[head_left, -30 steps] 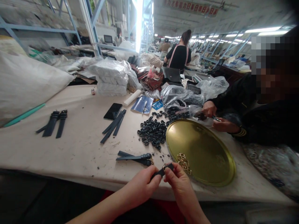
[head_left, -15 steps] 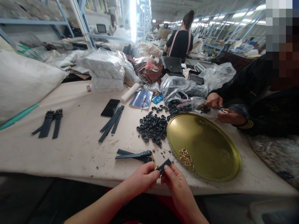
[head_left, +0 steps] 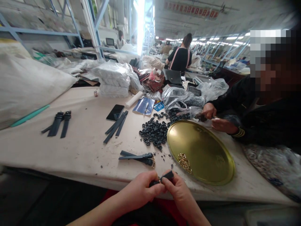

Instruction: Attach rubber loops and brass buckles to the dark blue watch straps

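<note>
At the front edge of the table, both my hands are closed on one short dark strap [head_left: 167,175]. Thumb and fingers of my left hand [head_left: 145,185] pinch its left part, beside a small gold buckle [head_left: 160,180]. My right hand [head_left: 176,187] grips the other part, whose flat end sticks up past the fingers. My fingers partly cover the buckle. Just beyond my left hand lie a few dark straps with gold buckles [head_left: 136,157]. Further off is a heap of small black loops [head_left: 154,131]. On the round gold tray [head_left: 211,160] rests a little pile of gold buckles [head_left: 184,162].
Plain dark straps [head_left: 115,127] lie by a phone [head_left: 115,112]; buckled straps [head_left: 56,124] are at left. A blue booklet [head_left: 144,106] and plastic-wrapped bundles [head_left: 114,80] stand behind. At right, a co-worker's hands [head_left: 221,124] work over the table.
The view has tilted up, so my hands sit lower. Dark strap now shows on the left of the buckle too, under my left thumb.
</note>
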{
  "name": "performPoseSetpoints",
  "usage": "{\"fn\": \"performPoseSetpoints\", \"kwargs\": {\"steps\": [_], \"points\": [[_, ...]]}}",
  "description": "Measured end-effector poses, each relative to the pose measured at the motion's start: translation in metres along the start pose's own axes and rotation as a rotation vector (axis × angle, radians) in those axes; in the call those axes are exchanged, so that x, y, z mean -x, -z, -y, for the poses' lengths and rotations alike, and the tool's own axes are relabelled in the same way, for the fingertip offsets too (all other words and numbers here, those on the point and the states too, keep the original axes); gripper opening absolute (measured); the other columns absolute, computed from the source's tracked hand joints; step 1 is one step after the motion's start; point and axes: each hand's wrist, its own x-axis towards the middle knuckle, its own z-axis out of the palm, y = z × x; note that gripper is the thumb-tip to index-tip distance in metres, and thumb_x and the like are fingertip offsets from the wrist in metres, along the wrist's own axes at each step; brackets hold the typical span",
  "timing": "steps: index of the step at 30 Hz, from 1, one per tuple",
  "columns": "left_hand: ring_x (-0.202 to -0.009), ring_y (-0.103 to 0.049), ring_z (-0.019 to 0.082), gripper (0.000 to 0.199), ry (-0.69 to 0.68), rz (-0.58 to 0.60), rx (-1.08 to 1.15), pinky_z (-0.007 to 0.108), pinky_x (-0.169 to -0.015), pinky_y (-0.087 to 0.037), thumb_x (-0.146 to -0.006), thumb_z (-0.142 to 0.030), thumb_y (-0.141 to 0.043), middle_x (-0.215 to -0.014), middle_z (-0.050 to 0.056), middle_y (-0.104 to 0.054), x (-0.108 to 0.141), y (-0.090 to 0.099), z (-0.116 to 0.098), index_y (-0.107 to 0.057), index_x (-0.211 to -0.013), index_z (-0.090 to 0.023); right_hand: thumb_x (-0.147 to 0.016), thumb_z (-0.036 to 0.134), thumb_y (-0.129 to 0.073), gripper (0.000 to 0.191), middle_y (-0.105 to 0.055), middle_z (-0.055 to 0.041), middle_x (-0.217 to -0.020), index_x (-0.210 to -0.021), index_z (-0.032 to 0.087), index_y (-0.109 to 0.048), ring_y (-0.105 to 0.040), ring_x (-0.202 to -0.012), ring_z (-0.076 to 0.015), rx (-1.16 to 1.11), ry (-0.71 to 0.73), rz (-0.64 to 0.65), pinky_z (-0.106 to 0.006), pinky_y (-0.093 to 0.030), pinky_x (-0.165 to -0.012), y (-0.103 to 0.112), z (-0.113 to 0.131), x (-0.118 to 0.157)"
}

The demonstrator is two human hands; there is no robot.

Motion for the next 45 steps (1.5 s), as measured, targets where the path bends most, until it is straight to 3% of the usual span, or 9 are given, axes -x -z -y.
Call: {"fn": "performPoseSetpoints", "kwargs": {"steps": [4,8,10,15,18,20,28,38,45], "points": [[-0.041,-0.037,0.008,0.029,0.054,-0.038,0.124,0.018,-0.039,-0.026,-0.074,-0.045,-0.05,-0.046,-0.007,-0.041,-0.002,0.004,0.01,-0.043,-0.07,-0.017,-0.075,0.044,-0.052,0.026,-0.049,0.0008,-0.067,-0.073,0.018,-0.051,-0.045,-0.064,-0.0124,0.35,0.286,-0.074,-0.025,-0.034,-0.06,-0.007,0.005,0.009],[-0.042,-0.044,0.009,0.027,0.012,-0.119,0.256,0.018,-0.04,-0.033,-0.069,-0.034,-0.057,-0.051,-0.007,-0.049,-0.01,0.011,0.016,-0.042,-0.084,-0.017,-0.084,0.043,-0.037,0.032,-0.051,-0.0006,-0.068,-0.072,0.019,-0.054,-0.047,-0.066,-0.013,0.402,0.346,0.073,-0.025,-0.034,-0.061,-0.006,0.016,0.004],[-0.044,-0.044,0.009,0.027,-0.021,-0.135,0.201,0.019,-0.043,-0.034,-0.072,-0.031,-0.052,-0.056,-0.006,-0.05,-0.011,0.017,0.014,-0.044,-0.094,-0.016,-0.085,0.048,-0.03,0.042,-0.049,-0.0007,-0.063,-0.071,0.018,-0.055,-0.046,-0.063,-0.0133,0.393,0.293,0.101,-0.026,-0.034,-0.06,0.001,0.023,-0.013],[-0.048,-0.039,0.007,0.024,-0.027,-0.197,0.047,0.019,-0.049,-0.03,-0.082,-0.035,-0.041,-0.052,-0.005,-0.045,-0.019,0.032,0.008,-0.051,-0.078,-0.015,-0.081,0.036,-0.042,0.022,-0.053,-0.0042,-0.077,-0.081,0.017,-0.053,-0.048,-0.071,-0.0159,0.757,0.269,-0.204,-0.029,-0.035,-0.066,0.019,0.032,-0.088],[-0.048,-0.038,0.008,0.023,-0.003,-0.245,0.069,0.019,-0.05,-0.031,-0.082,-0.035,-0.041,-0.05,-0.006,-0.042,-0.031,0.04,0.011,-0.05,-0.075,-0.015,-0.078,0.025,-0.044,0.012,-0.054,-0.0065,-0.081,-0.08,0.017,-0.053,-0.048,-0.072,-0.0174,1.058,0.248,-0.195,-0.031,-0.033,-0.066,0.021,0.032,-0.122],[-0.047,-0.037,0.007,0.022,0.019,-0.245,0.102,0.019,-0.049,-0.031,-0.081,-0.034,-0.041,-0.05,-0.007,-0.041,-0.039,0.045,0.014,-0.049,-0.074,-0.015,-0.077,0.023,-0.045,0.009,-0.054,-0.0049,-0.077,-0.073,0.018,-0.051,-0.046,-0.069,-0.0166,1.107,0.25,-0.179,-0.03,-0.031,-0.063,0.018,0.032,-0.129],[-0.055,-0.048,0.009,0.019,0.039,-0.353,0.136,0.019,-0.051,-0.036,-0.073,-0.032,-0.051,-0.062,-0.002,-0.055,-0.071,0.053,0.012,-0.054,-0.079,-0.014,-0.072,0.046,-0.057,0.031,-0.046,0.0025,-0.064,-0.07,0.017,-0.047,-0.042,-0.06,-0.0101,0.198,0.06,-0.009,-0.024,-0.031,-0.055,0.007,0.033,-0.094],[-0.037,-0.035,0.005,0.019,0.139,-0.282,0.219,0.016,-0.037,-0.027,-0.07,-0.033,-0.051,-0.046,-0.008,-0.04,-0.049,0.036,0.009,-0.049,-0.076,-0.015,-0.067,0.05,-0.06,0.036,-0.041,0.0044,-0.057,-0.066,0.017,-0.047,-0.034,-0.054,-0.0082,0.069,0.054,-0.018,-0.024,-0.028,-0.052,-0.007,0.024,-0.062],[-0.051,-0.041,0.007,0.013,-0.024,-0.43,0.024,0.018,-0.046,-0.031,-0.07,-0.027,-0.05,-0.056,-0.004,-0.047,-0.034,0.019,0.006,-0.05,-0.069,-0.014,-0.066,0.052,-0.06,0.038,-0.038,0.0044,-0.056,-0.067,0.016,-0.05,-0.033,-0.054,-0.0078,0.035,0.11,-0.028,-0.024,-0.027,-0.052,-0.012,0.021,-0.026]]}}
